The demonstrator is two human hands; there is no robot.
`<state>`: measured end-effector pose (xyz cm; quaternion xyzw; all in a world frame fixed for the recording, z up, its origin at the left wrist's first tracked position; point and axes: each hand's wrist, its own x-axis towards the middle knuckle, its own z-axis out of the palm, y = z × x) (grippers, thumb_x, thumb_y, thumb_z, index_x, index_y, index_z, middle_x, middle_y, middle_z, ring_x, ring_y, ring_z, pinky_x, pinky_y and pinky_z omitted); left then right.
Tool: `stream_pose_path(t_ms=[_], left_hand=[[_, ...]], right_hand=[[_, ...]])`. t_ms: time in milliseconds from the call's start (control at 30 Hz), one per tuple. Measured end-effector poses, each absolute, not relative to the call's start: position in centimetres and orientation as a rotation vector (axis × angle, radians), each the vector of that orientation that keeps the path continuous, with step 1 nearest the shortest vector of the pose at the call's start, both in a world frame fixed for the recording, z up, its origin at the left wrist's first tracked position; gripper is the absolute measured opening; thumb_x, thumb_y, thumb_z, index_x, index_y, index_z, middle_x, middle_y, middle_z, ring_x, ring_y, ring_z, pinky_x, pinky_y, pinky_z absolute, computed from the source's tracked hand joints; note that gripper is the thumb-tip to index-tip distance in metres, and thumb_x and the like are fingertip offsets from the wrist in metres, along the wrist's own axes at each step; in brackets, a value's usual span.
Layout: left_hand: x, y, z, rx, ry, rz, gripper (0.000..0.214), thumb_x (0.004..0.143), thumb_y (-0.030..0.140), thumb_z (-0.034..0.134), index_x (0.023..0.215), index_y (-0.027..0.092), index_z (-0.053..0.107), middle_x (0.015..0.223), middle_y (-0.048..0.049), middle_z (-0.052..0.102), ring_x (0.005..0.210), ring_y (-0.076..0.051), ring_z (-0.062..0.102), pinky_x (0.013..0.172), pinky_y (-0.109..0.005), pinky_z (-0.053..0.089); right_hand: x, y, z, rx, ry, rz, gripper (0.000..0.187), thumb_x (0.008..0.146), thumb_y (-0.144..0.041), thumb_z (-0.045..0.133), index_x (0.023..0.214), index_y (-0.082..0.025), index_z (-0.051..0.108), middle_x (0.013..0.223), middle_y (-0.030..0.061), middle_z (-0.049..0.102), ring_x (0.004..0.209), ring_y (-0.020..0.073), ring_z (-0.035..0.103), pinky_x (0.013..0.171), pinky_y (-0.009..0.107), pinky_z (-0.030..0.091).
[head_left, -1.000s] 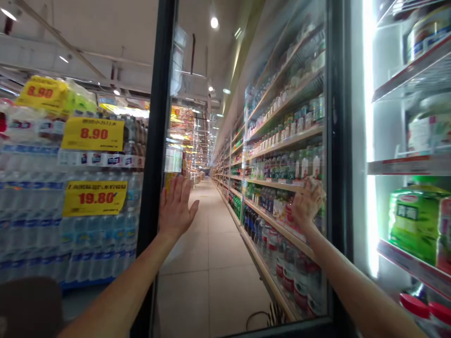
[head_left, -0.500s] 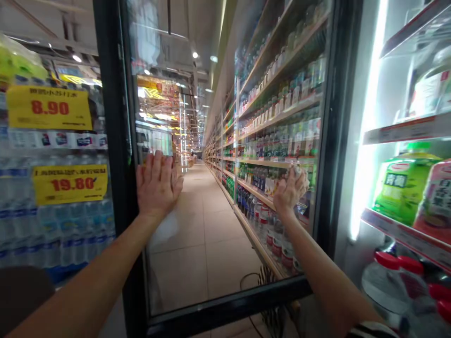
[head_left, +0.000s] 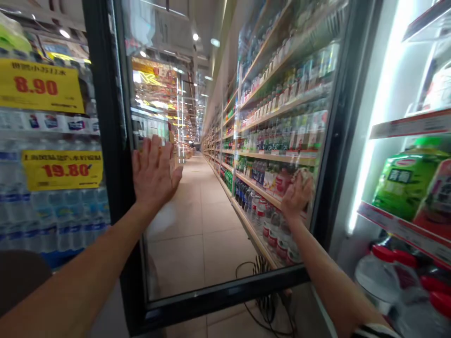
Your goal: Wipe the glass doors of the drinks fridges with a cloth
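Observation:
An open glass fridge door (head_left: 211,300) with a black frame stands in front of me. My left hand (head_left: 153,173) lies flat on the glass near the door's left edge, fingers stretched upward. My right hand (head_left: 298,195) presses a crumpled pale cloth (head_left: 306,177) against the glass near the door's right edge, fingers closed over it. Through the pane I see the shop aisle and its drink shelves.
The lit fridge interior on the right holds a green bottle (head_left: 403,183) on a shelf and red-capped bottles (head_left: 384,272) below. Stacked water packs with yellow price signs (head_left: 61,170) stand at left. Black cables (head_left: 264,300) lie on the tiled floor below the door.
The view has shifted down and right, so the door frame sits further left. My left hand stays flat on the glass. My right hand with the cloth has moved slightly right and down.

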<state>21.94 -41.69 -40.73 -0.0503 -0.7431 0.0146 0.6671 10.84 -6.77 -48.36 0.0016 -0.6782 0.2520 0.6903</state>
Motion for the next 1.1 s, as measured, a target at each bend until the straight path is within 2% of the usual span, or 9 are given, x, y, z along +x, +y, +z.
stream_pose_path(t_ms=[100, 267, 467, 600, 700, 800, 867, 1000, 1100], left_hand=[[21.9, -41.7, -40.8, -0.121, -1.673, 0.017, 0.064, 0.088, 0.047, 0.042, 0.141, 0.015, 0.031, 0.152, -0.0129, 0.021, 0.141, -0.027, 0.013, 0.114, -0.05, 0.009], [21.8, -41.8, -40.6, -0.16, -1.706, -0.103, 0.066, 0.086, 0.051, 0.04, 0.14, 0.014, 0.034, 0.154, -0.0062, 0.017, 0.141, -0.03, 0.012, 0.115, -0.051, 0.004], [21.8, -41.8, -40.4, -0.13, -1.743, -0.128, 0.068, 0.085, 0.052, 0.039, 0.14, 0.014, 0.032, 0.154, -0.0034, 0.014, 0.142, -0.027, 0.01, 0.117, -0.046, 0.002], [21.6, -42.0, -40.4, -0.141, -1.738, -0.152, 0.067, 0.083, 0.052, 0.04, 0.14, 0.017, 0.032, 0.154, 0.0006, 0.013, 0.142, -0.025, 0.009, 0.116, -0.045, 0.0], [21.5, -42.1, -40.5, -0.147, -1.719, -0.13, 0.068, 0.084, 0.052, 0.041, 0.139, 0.014, 0.034, 0.154, -0.0021, 0.016, 0.142, -0.028, 0.012, 0.116, -0.05, 0.004], [21.5, -42.1, -40.6, -0.129, -1.72, -0.094, 0.065, 0.085, 0.05, 0.04, 0.139, 0.013, 0.035, 0.153, -0.0052, 0.018, 0.141, -0.028, 0.013, 0.116, -0.047, 0.006], [21.5, -42.1, -40.6, -0.118, -1.72, -0.049, 0.064, 0.087, 0.047, 0.041, 0.14, 0.012, 0.034, 0.153, -0.0089, 0.018, 0.141, -0.028, 0.012, 0.115, -0.048, 0.007], [21.5, -42.1, -40.7, -0.108, -1.708, 0.02, 0.063, 0.089, 0.044, 0.042, 0.142, 0.013, 0.029, 0.152, -0.013, 0.019, 0.142, -0.026, 0.01, 0.114, -0.049, 0.008], [21.4, -42.2, -40.8, -0.118, -1.696, 0.018, 0.063, 0.089, 0.044, 0.044, 0.142, 0.014, 0.03, 0.152, -0.0132, 0.02, 0.142, -0.026, 0.011, 0.114, -0.048, 0.008]], right_hand=[[11.6, -10.0, -49.0, 0.057, -1.511, 0.54, 0.053, 0.09, -0.032, 0.029, 0.141, -0.018, 0.035, 0.147, 0.0152, 0.03, 0.138, 0.0326, 0.023, 0.107, 0.059, 0.025], [13.7, -15.1, -50.7, 0.475, -1.652, 0.293, 0.051, 0.087, -0.03, 0.036, 0.138, -0.027, 0.04, 0.145, 0.0073, 0.036, 0.141, 0.0283, 0.016, 0.111, 0.055, 0.019], [11.6, -8.6, -50.8, 0.111, -1.604, 0.495, 0.054, 0.089, -0.03, 0.031, 0.142, -0.021, 0.032, 0.148, 0.0152, 0.029, 0.139, 0.0316, 0.02, 0.105, 0.061, 0.026], [11.9, -10.7, -51.3, 0.056, -1.55, 0.545, 0.057, 0.088, -0.029, 0.03, 0.144, -0.017, 0.029, 0.148, 0.0173, 0.027, 0.139, 0.0339, 0.019, 0.104, 0.062, 0.027], [13.5, -15.0, -52.5, 0.328, -1.612, 0.377, 0.055, 0.085, -0.027, 0.036, 0.14, -0.021, 0.037, 0.147, 0.0126, 0.032, 0.14, 0.0317, 0.017, 0.107, 0.058, 0.024], [14.1, -15.7, -53.4, 0.568, -1.665, 0.187, 0.05, 0.084, -0.027, 0.041, 0.134, -0.027, 0.046, 0.142, 0.0074, 0.04, 0.139, 0.0283, 0.022, 0.11, 0.054, 0.022], [13.4, -13.6, -53.2, 0.474, -1.651, 0.223, 0.049, 0.085, -0.027, 0.039, 0.133, -0.027, 0.047, 0.141, 0.0087, 0.041, 0.138, 0.0293, 0.026, 0.108, 0.056, 0.024], [11.8, -9.9, -51.6, 0.069, -1.539, 0.514, 0.053, 0.089, -0.031, 0.032, 0.139, -0.015, 0.039, 0.146, 0.0182, 0.032, 0.135, 0.0365, 0.027, 0.104, 0.06, 0.029], [12.5, -12.7, -51.4, 0.07, -1.532, 0.52, 0.054, 0.09, -0.032, 0.03, 0.141, -0.016, 0.034, 0.148, 0.0182, 0.028, 0.136, 0.0366, 0.025, 0.104, 0.059, 0.028]])
